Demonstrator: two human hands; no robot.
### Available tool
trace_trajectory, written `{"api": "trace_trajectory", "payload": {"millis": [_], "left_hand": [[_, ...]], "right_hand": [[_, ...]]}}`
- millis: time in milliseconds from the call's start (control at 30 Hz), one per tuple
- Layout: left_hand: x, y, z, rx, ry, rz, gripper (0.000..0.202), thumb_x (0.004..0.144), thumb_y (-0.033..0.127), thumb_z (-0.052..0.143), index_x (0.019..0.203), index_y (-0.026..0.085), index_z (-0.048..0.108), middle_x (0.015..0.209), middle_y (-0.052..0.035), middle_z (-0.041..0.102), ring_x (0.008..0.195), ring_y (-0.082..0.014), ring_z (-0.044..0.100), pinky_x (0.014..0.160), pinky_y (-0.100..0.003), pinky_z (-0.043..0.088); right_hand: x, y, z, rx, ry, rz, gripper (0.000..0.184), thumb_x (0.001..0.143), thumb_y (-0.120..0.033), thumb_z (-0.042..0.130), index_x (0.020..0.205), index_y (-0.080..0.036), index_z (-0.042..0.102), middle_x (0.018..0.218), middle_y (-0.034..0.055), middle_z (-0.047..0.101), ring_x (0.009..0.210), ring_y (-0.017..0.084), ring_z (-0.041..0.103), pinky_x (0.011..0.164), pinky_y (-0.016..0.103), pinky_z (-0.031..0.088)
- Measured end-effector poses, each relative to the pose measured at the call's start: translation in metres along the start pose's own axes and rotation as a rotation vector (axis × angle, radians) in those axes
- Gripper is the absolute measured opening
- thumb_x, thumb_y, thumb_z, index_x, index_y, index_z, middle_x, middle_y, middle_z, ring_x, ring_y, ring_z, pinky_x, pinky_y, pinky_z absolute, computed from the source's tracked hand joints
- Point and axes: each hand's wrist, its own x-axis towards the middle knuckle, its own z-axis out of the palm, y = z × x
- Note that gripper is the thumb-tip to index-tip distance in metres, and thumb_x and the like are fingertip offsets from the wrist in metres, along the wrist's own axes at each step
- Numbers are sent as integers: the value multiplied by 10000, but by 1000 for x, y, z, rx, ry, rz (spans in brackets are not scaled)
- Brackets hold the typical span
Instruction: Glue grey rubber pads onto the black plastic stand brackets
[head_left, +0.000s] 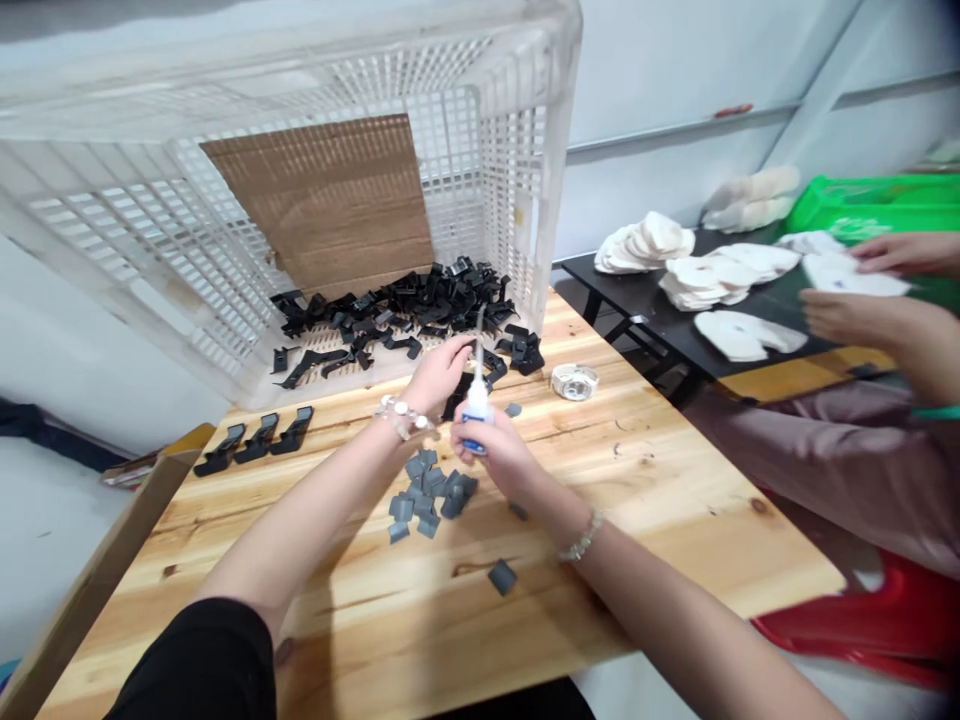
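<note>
While right grip (495, 450) pinches squeeze bottle (477, 408) | left grip (442, 372) unclear | wooden table (660, 500) | white wall (675, 80)

Wristwatch (574, 381) lying on the pine table (675, 520), toward its far edge. Big white plastic crate (525, 130) tipped on its side at the table end, cardboard sheet (315, 205) inside. Beyond: black folding table (622, 300) with white foam pads (750, 265) in stacks, green plastic crate (877, 195) behind. Red stool (862, 625) lower right.

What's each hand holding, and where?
The right hand grips a white bottle around its blue lower end. Whether the left hand holds the black piece below it is unclear.
</note>
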Motion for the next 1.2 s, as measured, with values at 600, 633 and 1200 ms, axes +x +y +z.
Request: {"api": "trace_trajectory", "payload": {"millis": [600, 633, 1200], "left_hand": [[-211, 22, -50, -362, 154, -126, 335, 878, 265, 614, 1201, 259, 526, 1209, -109, 579, 1137, -242, 580, 951, -434, 543], [-211, 23, -49, -509, 109, -244, 335, 875, 284, 615, 1192, 245, 515, 1193, -111, 590, 1106, -239, 599, 911, -417, 561], [-205, 22, -65, -1448, -195, -820, 159, 838, 255, 624, 901, 186, 495, 721, 17, 518, 676, -108, 512, 501, -183, 460]], "right_hand": [[-21, 17, 20, -345, -87, 86, 313, 639, -240, 786, 767, -187, 505, 588, -68, 540, 488, 96, 512, 487, 235, 390], [-23, 18, 22, -358, -76, 72, 313, 642, -241, 787, 771, -186, 507, 606, -65, 545, 515, 98, 522, 509, 238, 403], [-1, -5, -6, -667, 92, 92, 290, 586, -230, 792, 771, -184, 573, 801, 32, 667, 696, 154, 596, 634, 282, 471]]}}
